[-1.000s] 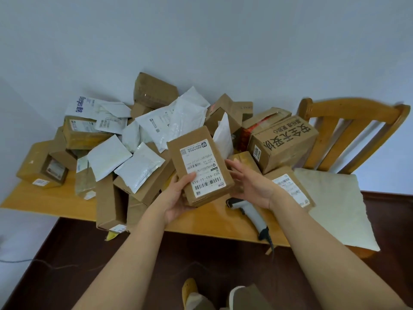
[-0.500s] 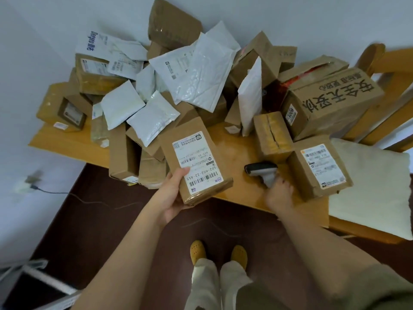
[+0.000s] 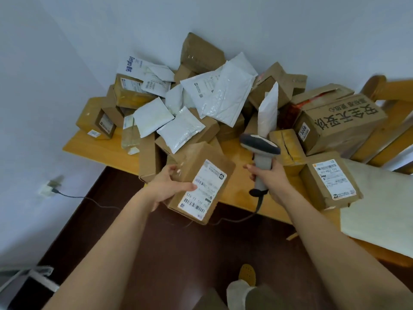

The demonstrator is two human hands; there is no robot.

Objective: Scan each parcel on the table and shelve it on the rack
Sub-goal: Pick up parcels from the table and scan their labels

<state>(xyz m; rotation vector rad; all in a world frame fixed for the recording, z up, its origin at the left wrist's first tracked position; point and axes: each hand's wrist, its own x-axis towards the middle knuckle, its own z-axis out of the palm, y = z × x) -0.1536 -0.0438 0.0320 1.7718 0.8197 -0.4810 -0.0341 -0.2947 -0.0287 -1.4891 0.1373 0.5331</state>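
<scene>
Head view showed the left hand (image 3: 172,189) grasping a box (image 3: 201,182), fingers curled round its left side and thumb lying across the label (image 3: 202,190). The box was held above the near edge of the worktop (image 3: 98,148), clear of the parcel pile (image 3: 201,104) behind it. The right hand (image 3: 271,180) was clenched round the grip of the scanner (image 3: 260,157), its head raised and turned left toward the box; the cord (image 3: 257,204) trailed off the worktop edge.

Assessment: the scan step was in hand and not yet completed. The scanner window appeared to point over the top of the box rather than at the label, though motion blur made this uncertain. Good practice would be to tip the scanner head down, square the label to it, and slide the thumb off the label so no barcode is masked. The barcodes sat mostly at the lower end of the label, nearest the person. The box should be held steady until the read is confirmed. No rack was visible.
</scene>
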